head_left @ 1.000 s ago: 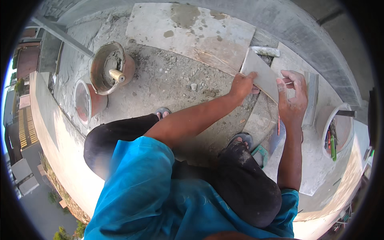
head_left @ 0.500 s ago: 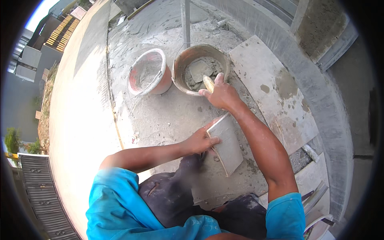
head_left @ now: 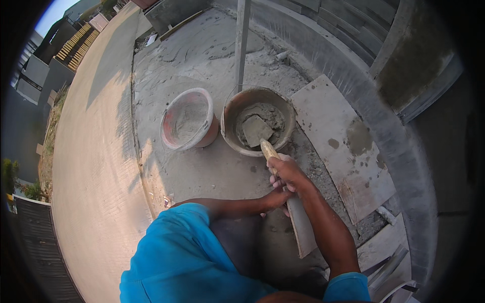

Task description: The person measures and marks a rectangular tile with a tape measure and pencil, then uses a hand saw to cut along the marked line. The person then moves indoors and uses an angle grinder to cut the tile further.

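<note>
- Change: hands apart a moment ago, now together just near of the mortar bucket, left hand tucked under right hand.
- Meaning for the work, my read: tile and trowel are both in hand at the mix.
- Right fingers closed round the handle of the trowel; its blade lies on the grey mortar, inside the bucket.
- Left fingers partly hidden; look to be gripping the far end of the tile.
- Tile now tilted, seen narrow, beside the right forearm, near side of the bucket.
- Second bucket just left, pale and reddish, grey residue inside.
- Ground dusty grey; rubble to the right.
- Flat board with wet patches, right of the mortar bucket.
- Upright post behind that bucket.
- Far right: curved concrete curb.
- Left: pale paved strip, dark gate, yellow slatted fence far off.
</note>
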Motion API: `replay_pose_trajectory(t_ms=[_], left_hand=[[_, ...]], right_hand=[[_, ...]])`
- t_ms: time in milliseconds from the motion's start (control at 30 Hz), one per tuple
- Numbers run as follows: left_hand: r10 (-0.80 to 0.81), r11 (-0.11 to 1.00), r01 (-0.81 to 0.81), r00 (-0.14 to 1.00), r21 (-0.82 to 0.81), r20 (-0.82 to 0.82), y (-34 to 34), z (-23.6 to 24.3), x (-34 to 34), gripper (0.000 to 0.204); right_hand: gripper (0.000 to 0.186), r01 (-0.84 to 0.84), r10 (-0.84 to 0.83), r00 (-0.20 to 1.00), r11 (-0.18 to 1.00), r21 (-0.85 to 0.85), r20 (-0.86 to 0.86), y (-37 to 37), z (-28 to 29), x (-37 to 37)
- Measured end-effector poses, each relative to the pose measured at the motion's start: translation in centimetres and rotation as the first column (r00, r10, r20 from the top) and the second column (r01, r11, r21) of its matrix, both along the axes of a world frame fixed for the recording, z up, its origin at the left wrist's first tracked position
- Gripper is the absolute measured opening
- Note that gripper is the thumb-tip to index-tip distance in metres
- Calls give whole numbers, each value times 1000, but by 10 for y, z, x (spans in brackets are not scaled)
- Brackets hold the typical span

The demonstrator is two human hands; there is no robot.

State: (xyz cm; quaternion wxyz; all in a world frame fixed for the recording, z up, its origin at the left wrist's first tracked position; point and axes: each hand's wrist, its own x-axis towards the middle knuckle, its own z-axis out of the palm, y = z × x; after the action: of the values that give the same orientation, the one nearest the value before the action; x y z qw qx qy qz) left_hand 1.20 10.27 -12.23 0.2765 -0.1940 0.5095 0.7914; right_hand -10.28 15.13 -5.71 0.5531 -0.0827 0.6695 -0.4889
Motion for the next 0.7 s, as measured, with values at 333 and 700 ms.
replay_pose_trajectory(t_ms=[333,700], left_hand=[[19,994,-22,999,107,29,13,-14,13,53],[-110,980,94,991,176,78,25,2,24,87]], right_hand=[[50,25,-153,297,988,-153,-943,18,-5,18],[56,-85,428,224,904,419,-876,31,-33,-1]])
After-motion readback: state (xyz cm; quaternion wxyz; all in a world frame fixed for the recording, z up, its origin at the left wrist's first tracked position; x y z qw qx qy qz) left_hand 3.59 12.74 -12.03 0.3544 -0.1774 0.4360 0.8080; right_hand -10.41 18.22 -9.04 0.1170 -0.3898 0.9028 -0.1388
